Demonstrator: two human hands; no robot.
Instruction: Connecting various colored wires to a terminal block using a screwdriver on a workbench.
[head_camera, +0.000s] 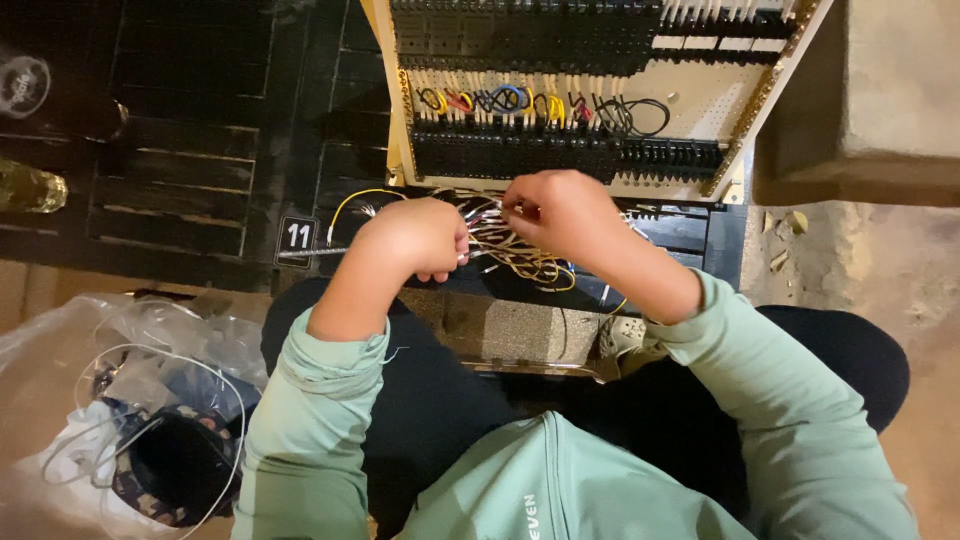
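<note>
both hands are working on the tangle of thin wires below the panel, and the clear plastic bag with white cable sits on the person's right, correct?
Not quite. The head view shows the clear plastic bag with white cable on the person's left. The rest holds: the left hand and right hand both work the tangle of thin yellow and white wires below the cream wiring panel.

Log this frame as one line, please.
left hand: pinching wire bundle | right hand: gripping same wires | panel: beyond hands | plastic bag: at person's left
</note>
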